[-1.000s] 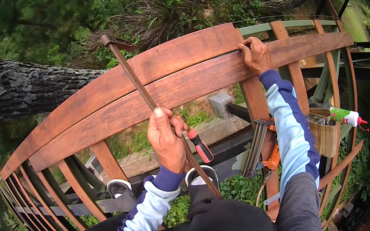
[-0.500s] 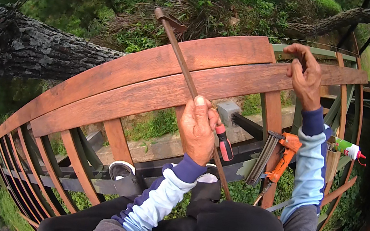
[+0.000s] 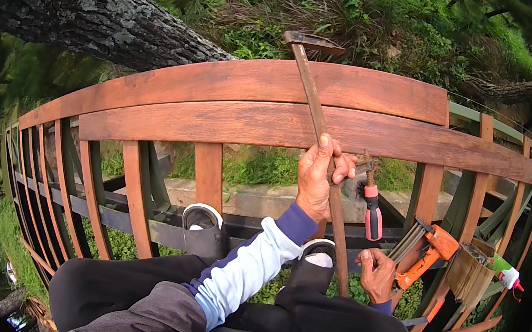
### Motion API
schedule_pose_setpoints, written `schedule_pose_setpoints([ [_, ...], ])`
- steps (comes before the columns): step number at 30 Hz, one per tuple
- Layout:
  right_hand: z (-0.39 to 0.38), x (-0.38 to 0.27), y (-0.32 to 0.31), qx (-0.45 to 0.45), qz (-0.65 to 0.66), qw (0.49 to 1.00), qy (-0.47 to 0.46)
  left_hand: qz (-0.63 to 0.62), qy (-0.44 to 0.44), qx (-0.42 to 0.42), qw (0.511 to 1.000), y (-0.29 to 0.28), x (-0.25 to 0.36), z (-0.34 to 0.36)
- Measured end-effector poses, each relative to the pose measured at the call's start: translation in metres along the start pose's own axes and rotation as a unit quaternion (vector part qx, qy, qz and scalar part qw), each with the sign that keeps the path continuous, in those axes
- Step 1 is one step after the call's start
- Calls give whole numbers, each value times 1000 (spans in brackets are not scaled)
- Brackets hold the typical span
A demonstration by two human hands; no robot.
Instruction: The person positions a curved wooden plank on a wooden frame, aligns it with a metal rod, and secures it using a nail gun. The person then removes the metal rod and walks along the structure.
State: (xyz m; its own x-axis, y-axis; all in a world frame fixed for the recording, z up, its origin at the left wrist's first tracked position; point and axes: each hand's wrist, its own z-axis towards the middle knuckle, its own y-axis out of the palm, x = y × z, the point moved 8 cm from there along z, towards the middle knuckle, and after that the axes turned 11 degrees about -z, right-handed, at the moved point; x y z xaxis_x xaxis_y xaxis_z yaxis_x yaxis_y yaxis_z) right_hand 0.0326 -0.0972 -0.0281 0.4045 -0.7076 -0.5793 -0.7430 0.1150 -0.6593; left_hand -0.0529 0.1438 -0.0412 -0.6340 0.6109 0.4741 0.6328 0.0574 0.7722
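Note:
My left hand (image 3: 322, 175) is closed around a long rusty bar clamp (image 3: 311, 93), near its sliding jaw. The clamp stands tilted, its flat head above the far edge of two curved reddish planks (image 3: 232, 118). Its bar crosses over both planks and runs down between my legs. A threaded spindle with a red and black handle (image 3: 374, 216) hangs beside my fingers, below the nearer plank. Lower down, my right hand (image 3: 375, 276) is beside an orange nail gun (image 3: 431, 253). Its fingers are loosely bent with a gap, and I see nothing in them.
Reddish slats (image 3: 138, 194) and dark metal beams form an open frame with gaps over grass. My black shoes (image 3: 206, 226) rest on it. A glue bottle (image 3: 507, 272) with a red tip stands by a wooden pocket (image 3: 470, 277) at right. A thick tree trunk (image 3: 115, 14) leans behind.
My right hand has come down from above the planks' right end to beside the nail gun. My left hand keeps its grip on the clamp. The view has shifted, so the scene sits further right.

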Motion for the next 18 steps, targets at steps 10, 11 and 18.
schedule_pose_setpoints([
  [10, -12, -33, 36, -204, 205, 957, -13, -184, -8, 3, 983, -37, 12, 13],
  [11, -17, -35, 35, -200, 248, 948, 4, -184, -15, 0, 983, -39, 9, 12],
  [18, -48, -21, 33, -179, 175, 967, 52, -160, -119, -34, 979, -35, -35, -12],
])
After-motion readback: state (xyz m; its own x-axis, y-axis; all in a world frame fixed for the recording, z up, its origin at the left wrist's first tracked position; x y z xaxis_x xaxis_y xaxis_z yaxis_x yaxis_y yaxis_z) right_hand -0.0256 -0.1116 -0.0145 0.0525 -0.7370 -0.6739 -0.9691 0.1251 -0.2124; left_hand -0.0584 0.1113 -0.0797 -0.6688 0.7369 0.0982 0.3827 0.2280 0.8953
